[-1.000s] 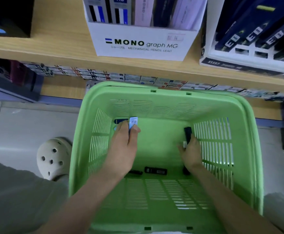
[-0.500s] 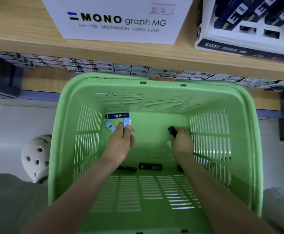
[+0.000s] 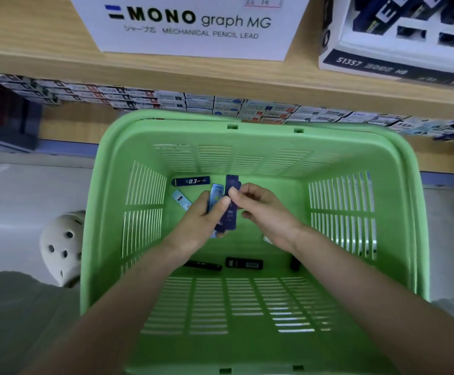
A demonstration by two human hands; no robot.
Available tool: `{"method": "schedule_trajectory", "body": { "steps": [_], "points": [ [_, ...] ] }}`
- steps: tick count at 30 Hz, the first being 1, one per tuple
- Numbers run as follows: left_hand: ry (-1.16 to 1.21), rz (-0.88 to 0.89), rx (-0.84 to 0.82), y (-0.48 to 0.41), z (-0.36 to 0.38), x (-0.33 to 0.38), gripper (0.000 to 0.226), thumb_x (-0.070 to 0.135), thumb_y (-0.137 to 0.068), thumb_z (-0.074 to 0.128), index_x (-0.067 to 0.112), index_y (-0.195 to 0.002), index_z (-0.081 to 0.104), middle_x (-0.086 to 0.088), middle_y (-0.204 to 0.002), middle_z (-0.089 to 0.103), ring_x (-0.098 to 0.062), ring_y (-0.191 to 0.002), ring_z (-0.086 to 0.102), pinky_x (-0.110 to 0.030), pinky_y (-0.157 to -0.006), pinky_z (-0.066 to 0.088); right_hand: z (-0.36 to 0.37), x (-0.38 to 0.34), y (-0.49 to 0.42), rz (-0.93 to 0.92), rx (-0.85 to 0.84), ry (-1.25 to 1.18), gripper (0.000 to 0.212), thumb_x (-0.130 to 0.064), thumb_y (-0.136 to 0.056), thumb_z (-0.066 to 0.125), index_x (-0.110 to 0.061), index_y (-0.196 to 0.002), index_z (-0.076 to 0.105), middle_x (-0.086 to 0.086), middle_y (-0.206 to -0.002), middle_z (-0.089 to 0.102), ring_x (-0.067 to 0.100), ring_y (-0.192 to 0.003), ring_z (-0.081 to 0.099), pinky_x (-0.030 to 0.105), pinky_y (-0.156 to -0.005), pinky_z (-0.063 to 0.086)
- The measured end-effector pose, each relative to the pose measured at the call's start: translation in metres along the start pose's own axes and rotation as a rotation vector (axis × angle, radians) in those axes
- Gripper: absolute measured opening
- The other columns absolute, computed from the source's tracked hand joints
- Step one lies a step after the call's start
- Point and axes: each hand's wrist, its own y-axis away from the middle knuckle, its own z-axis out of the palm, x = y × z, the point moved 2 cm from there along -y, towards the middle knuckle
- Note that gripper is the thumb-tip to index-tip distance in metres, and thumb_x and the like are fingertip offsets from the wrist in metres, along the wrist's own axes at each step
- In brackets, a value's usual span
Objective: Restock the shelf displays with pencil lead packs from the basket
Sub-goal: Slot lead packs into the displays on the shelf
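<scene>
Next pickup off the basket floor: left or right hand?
Right, likely. The left hand grips a stack including the light blue pack; the right hand only pinches the navy pack against that stack and, once it lets go, sits close to the 0.3 pack on the basket floor.

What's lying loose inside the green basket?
Basket floor: navy 0.3 pack, light-blue pack, two black packs, another dark one half hidden by the right forearm. Left hand and right hand, gripping other packs, cover the middle.
</scene>
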Motion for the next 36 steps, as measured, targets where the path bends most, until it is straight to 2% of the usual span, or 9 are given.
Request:
{"method": "schedule_trajectory", "body": {
  "steps": [4,8,11,15,22,25,27,30,36],
  "points": [
    [-0.069,0.055,-0.115,0.012,0.002,0.003,0.006,0.015,-0.095,0.053,0.019,-0.099,0.054,0.001,-0.072,0.057,0.003,-0.054,0.052,-0.013,-0.055,0.046,-0.007,0.003,0.006,-0.043,-0.063,0.073,0.026,-0.045,-0.076,0.057,-0.02,-0.079,0.058,-0.003,-0.082,0.063,0.008,-0.077,0.058,0.023,-0.077,0.049],
    [-0.081,0.026,-0.039,0.017,-0.002,0.004,0.007,0.011,-0.095,0.05,0.013,-0.089,0.054,0.005,-0.069,0.056,0.007,-0.048,0.051,-0.008,-0.05,0.041,-0.02,0.029,0.005,-0.054,-0.011,0.129,0.017,-0.025,-0.094,0.049,-0.014,-0.093,0.062,-0.003,-0.086,0.064,0.002,-0.076,0.062,0.017,-0.079,0.051],
    [-0.049,0.012,0.019,0.018,-0.011,0.005,0.004,0.013,-0.094,0.05,0.013,-0.092,0.054,0.006,-0.074,0.061,0.008,-0.053,0.055,-0.009,-0.052,0.043,-0.025,0.071,-0.001,-0.036,-0.024,0.531,0.011,-0.009,-0.092,0.057,-0.007,-0.101,0.063,-0.001,-0.089,0.066,-0.006,-0.076,0.059,0.013,-0.078,0.046],
    [-0.029,0.026,0.034,0.02,-0.019,0.009,0.004,0.014,-0.093,0.054,0.017,-0.093,0.057,0.008,-0.076,0.064,0.005,-0.057,0.057,-0.01,-0.054,0.045,-0.03,0.109,-0.005,0.098,-0.179,0.992,0.032,-0.012,-0.091,0.06,-0.005,-0.122,0.058,0.009,-0.121,0.063,0.019,-0.109,0.058,0.013,-0.087,0.036],
    [-0.012,0.103,0.002,0.022,-0.02,0.026,0.016,0.008,-0.091,0.055,0.013,-0.106,0.058,0.009,-0.089,0.074,-0.005,-0.066,0.062,-0.016,-0.057,0.047,-0.023,0.117,0.003,0.238,-0.456,1.236,0.023,-0.033,-0.091,0.058,-0.013,-0.1,0.067,0.005,-0.105,0.066,0.02,-0.095,0.06,0.022,-0.072,0.04],
    [0.053,0.074,0.013,0.025,-0.018,0.03,0.02,0.006,-0.09,0.054,0.015,-0.107,0.059,0.009,-0.078,0.071,-0.004,-0.066,0.058,-0.015,-0.057,0.045,-0.025,0.116,0.007,0.225,-0.356,1.08,0.015,-0.03,-0.091,0.056,-0.018,-0.083,0.054,0.008,-0.087,0.055,0.019,-0.08,0.052,0.025,-0.061,0.037],
    [0.086,0.065,0.025,0.027,-0.017,0.032,0.018,0.006,-0.091,0.051,0.013,-0.105,0.059,0.005,-0.076,0.065,-0.002,-0.064,0.056,-0.011,-0.057,0.044,-0.031,0.109,0.007,0.153,-0.123,0.903,0.017,-0.034,-0.088,0.054,-0.019,-0.09,0.046,0.011,-0.085,0.049,0.02,-0.076,0.048,0.031,-0.066,0.037],
    [0.115,0.075,0.018,0.029,-0.016,0.034,0.014,0.007,-0.093,0.048,0.009,-0.103,0.058,-0.005,-0.07,0.055,-0.007,-0.057,0.055,-0.015,-0.055,0.045,-0.05,0.094,0.002,0.067,0.085,1.075,0.031,-0.02,-0.092,0.057,-0.01,-0.117,0.044,0.012,-0.108,0.051,0.026,-0.096,0.053,0.033,-0.081,0.04],
    [0.121,0.039,0.05,0.031,-0.017,0.032,0.024,0.013,-0.095,0.047,-0.003,-0.112,0.051,-0.005,-0.071,0.051,-0.007,-0.048,0.052,-0.016,-0.053,0.045,-0.077,0.105,0.002,0.214,0.048,1.268,0.042,-0.012,-0.087,0.063,-0.007,-0.123,0.043,0.012,-0.128,0.042,0.025,-0.112,0.049,0.032,-0.094,0.041]
  ]
}}
